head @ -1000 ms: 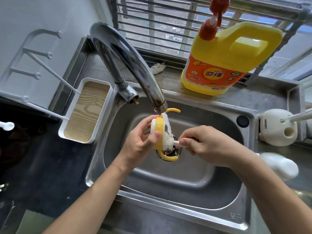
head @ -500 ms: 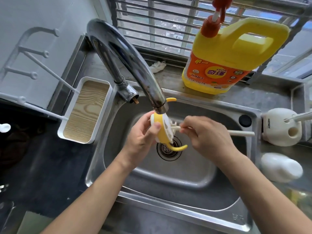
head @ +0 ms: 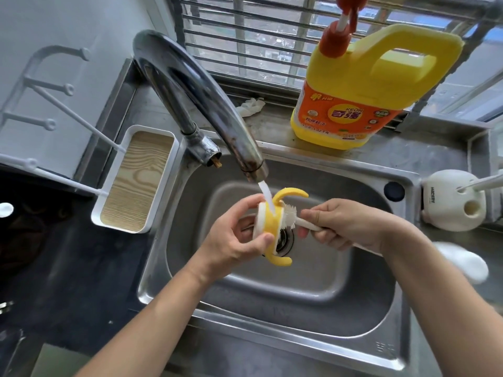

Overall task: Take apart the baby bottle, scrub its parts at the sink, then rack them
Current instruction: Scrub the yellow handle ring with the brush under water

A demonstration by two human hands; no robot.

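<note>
My left hand (head: pixel 234 238) grips the yellow bottle collar (head: pixel 272 223), a ring with two curved handles and a white rim, over the drain of the steel sink (head: pixel 313 281). Water runs from the chrome faucet (head: pixel 201 99) onto the collar. My right hand (head: pixel 343 227) holds the white handle of a bottle brush (head: pixel 290 216), whose bristle head presses against the collar's right side. The white bottle body (head: pixel 462 263) lies on the counter at the right, partly behind my right forearm.
A yellow detergent jug (head: pixel 362 85) with a red pump stands on the sill behind the sink. A white drying rack (head: pixel 136 178) with pegs and a wood-grain tray sits at the left. A white holder (head: pixel 454 205) stands at the right.
The collar has been lowered and turned under the stream. The brush head now sits against its right side, with my right hand a little lower and further right.
</note>
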